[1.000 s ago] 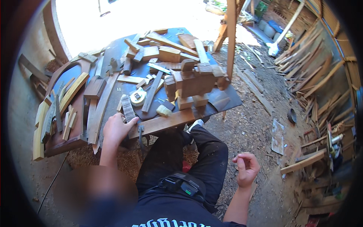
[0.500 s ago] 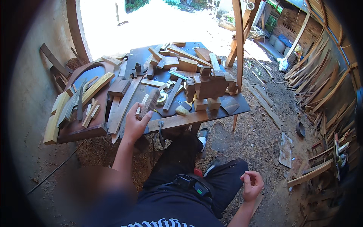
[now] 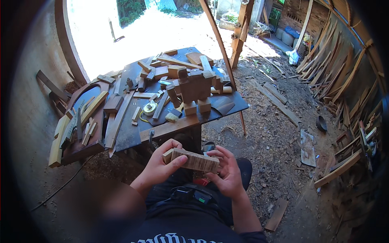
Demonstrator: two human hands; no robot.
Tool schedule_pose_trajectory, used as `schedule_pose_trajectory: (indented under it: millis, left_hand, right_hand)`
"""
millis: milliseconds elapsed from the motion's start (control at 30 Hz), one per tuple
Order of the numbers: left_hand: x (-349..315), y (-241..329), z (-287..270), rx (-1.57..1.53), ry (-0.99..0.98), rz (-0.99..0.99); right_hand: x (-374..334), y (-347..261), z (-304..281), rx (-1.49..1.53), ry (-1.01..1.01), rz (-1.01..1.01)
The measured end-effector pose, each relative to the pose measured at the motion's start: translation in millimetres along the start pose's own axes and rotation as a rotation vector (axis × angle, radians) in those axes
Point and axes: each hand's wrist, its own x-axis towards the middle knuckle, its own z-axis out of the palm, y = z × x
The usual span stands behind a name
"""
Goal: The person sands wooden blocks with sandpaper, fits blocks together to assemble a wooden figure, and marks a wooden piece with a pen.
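Observation:
In front of my lap, a wooden block (image 3: 196, 161) with dark cross lines on its long face is held lengthwise. A paler wood piece (image 3: 167, 156) shows at its left end. My left hand (image 3: 162, 164) is closed around that end, its thumb on the near face. At the other end, my right hand (image 3: 227, 172) has its fingers and thumb curled about the block. The workbench (image 3: 239, 103) lies beyond, with a tape measure (image 3: 150, 107), a wooden jointed assembly (image 3: 196, 87) and several offcuts on it.
A clamp (image 3: 151, 135) sits at the bench's near edge. At the left, wood strips (image 3: 95, 107) lie on a brown panel. Long slats (image 3: 324, 52) lean along the right wall. A loose board (image 3: 277, 214) lies on the shavings-strewn ground, and a slanted post (image 3: 241, 36) stands behind.
My left hand has brought the wooden block from above the bench edge back toward my lap. My right hand has come up from beside my knee to the block. The view has shifted.

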Motion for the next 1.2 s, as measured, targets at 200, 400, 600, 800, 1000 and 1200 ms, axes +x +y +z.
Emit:
schedule_pose_trajectory:
  millis: [200,400,600,800,1000,1200]
  left_hand:
    - [14,10,21,0.221,0.087,0.015]
    - [49,16,33,0.561,-0.009,0.150]
    - [80,24,26,0.835,0.127,0.385]
    - [100,37,11,0.870,0.258,0.294]
    - [130,47,-25,1.048,0.295,0.372]
    - [158,68,-85,1.027,0.474,0.360]
  right_hand:
    - [3,15,-12,-0.155,-0.041,-0.164]
    - [26,12,-42,0.100,0.167,-0.115]
    - [84,14,-48,0.083,0.184,-0.113]
    - [145,31,-31,0.414,0.138,-0.002]
    - [189,52,-26,0.539,0.067,0.121]
    - [209,61,-25,0.501,0.073,0.141]
